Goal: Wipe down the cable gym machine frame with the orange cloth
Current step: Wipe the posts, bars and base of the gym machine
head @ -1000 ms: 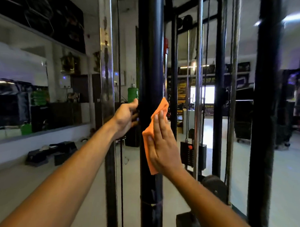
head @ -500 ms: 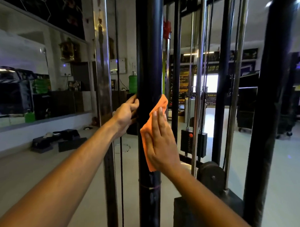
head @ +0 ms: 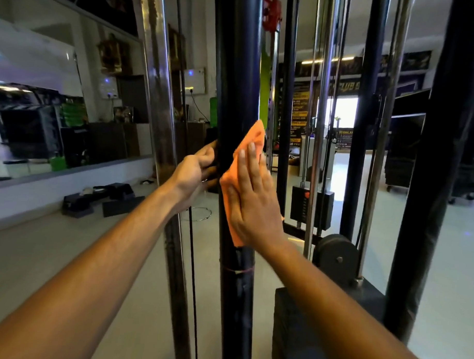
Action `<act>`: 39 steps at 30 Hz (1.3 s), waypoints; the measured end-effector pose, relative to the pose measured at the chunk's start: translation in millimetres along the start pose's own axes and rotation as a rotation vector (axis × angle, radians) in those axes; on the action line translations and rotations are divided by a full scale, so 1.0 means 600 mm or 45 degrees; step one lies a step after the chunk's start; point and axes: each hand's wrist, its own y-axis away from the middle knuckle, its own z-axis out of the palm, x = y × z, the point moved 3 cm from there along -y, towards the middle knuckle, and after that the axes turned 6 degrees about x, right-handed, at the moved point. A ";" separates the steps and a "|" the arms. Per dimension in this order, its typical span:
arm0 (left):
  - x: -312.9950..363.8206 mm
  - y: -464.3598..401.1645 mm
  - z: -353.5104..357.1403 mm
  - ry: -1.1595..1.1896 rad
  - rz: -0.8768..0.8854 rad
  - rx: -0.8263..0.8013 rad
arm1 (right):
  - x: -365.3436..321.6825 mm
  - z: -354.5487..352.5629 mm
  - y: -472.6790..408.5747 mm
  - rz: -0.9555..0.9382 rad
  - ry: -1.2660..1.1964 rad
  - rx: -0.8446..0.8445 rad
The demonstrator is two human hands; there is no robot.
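The orange cloth (head: 252,142) is being pressed flat against the right side of a black upright post (head: 238,72) of the cable machine frame, at about mid-height. It is lying creased and elongated along the post, its upper corner sticking up free and its lower end tapering downward.

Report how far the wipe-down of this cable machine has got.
Done: nothing can be confirmed clean by sight. In hand: the right hand presses the orange cloth flat against the black upright post, while the left hand grips that post. Left: the chrome guide rods and other black uprights are untouched.
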 end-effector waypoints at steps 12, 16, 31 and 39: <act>-0.026 0.037 -0.004 -0.052 -0.088 -0.018 | 0.001 0.015 0.010 0.085 -0.022 0.006; -0.037 0.051 -0.003 -0.060 -0.072 -0.023 | 0.003 0.029 0.090 0.078 -0.022 -0.018; -0.094 0.102 0.006 -0.201 -0.117 0.024 | 0.011 0.060 0.146 0.165 -0.111 0.045; -0.177 0.142 0.012 -0.133 -0.112 0.078 | 0.031 0.101 0.327 0.269 -0.152 -0.073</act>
